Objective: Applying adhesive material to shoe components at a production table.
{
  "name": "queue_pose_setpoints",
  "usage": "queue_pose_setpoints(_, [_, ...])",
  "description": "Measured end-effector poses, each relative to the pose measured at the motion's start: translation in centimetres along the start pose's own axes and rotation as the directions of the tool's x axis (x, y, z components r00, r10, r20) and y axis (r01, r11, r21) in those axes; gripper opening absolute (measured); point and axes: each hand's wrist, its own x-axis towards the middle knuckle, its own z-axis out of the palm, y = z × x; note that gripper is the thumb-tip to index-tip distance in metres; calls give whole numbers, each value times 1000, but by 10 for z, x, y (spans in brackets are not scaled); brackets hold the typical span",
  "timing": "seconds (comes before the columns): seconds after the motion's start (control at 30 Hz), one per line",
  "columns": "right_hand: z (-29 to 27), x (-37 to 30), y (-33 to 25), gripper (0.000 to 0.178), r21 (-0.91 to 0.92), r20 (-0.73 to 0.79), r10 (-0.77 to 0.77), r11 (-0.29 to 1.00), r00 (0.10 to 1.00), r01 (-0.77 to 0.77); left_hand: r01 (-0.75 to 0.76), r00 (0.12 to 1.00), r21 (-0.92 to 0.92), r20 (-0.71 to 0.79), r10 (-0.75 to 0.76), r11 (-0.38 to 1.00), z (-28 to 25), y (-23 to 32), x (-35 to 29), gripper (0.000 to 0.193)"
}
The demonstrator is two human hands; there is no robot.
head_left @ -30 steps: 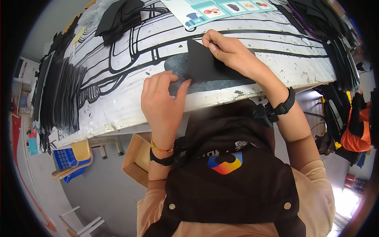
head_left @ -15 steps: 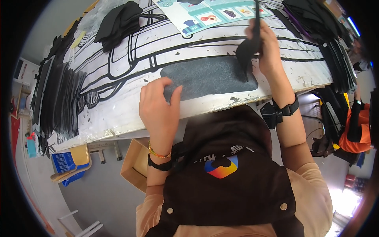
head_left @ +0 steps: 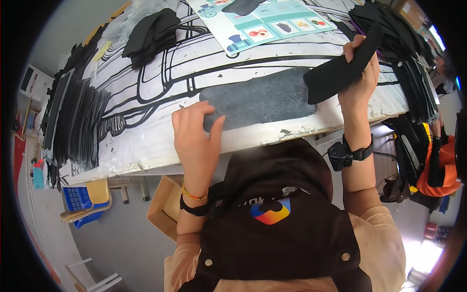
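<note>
A grey, mottled flat piece of material with rounded corners lies lengthwise on the table in front of me. At its left end rests my left hand, thumb and fingers apart, with the fingertips touching its edge. My right hand grips a black strip of material, which is raised and tilted at the grey piece's right end. The strip's lower left end overlaps the grey piece's right edge in this view. Part of the right palm and some fingers are hidden behind the strip.
Stacked dark pieces stand along the table's left side, with more black pieces at the right. A black pile and a picture sheet lie farther back. Below the table edge is a cardboard box. A person in orange is at far right.
My right hand has moved to the right with the black strip, which has turned from nearly edge-on to show its broad face. My left hand stays at the grey piece's left end.
</note>
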Motion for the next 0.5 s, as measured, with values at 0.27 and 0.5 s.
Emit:
queue_pose_setpoints(0.27, [-23,7,9,16,216,-86,243,951,966,-220,91,996,-114,22,-89,989,-3,4,-2,24])
queue_pose_setpoints(0.5, [-22,8,11,18,104,-69,270,959,960,-262,-229,973,-165,-40,225,959,2,29,-15,17])
